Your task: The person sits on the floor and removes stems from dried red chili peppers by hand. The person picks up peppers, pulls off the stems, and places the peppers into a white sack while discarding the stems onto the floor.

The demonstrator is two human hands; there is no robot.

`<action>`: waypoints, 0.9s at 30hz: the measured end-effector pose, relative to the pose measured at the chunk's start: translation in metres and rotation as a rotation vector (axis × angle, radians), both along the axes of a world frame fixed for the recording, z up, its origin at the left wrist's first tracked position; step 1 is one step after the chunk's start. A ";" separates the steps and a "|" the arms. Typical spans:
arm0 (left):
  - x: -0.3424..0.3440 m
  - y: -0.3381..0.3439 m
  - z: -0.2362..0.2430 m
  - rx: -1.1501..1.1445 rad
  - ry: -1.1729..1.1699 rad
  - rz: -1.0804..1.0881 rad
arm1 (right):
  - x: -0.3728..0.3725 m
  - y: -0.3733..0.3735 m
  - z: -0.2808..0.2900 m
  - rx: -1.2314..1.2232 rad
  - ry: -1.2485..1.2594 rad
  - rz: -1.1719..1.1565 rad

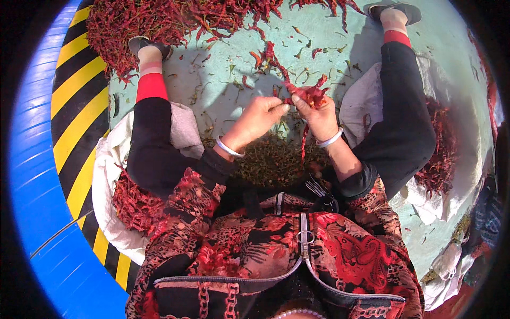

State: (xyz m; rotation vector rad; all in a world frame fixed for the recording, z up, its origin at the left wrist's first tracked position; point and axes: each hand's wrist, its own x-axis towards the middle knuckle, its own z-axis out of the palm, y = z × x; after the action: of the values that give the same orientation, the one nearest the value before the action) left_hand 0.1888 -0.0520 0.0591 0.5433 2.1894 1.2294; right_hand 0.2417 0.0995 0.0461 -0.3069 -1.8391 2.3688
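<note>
Both forearms reach forward between the spread knees, wrists bent inward. The right hand (317, 118) clutches a bunch of dried red chilli peppers (309, 94), fingers closed round it. The left hand (258, 118) pinches the bunch's near end with curled fingertips, above the pale green floor (223, 74), short of the chilli heap (159, 21) along its far edge.

Two hands, left (258, 118) and right (317, 118); two bangles (228, 149); two shoes (150, 44); two sacks (109, 159); chillies (159, 18) beyond counting.
</note>
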 end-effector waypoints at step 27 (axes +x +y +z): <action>-0.103 0.009 -0.049 -0.035 0.344 0.305 | -0.003 0.021 -0.025 -0.316 -0.176 -0.045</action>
State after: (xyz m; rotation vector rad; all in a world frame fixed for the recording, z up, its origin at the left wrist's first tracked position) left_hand 0.0853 -0.0434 0.0098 0.4438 2.6569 1.3261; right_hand 0.2387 0.1201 0.0213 -0.5989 -1.4937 2.6735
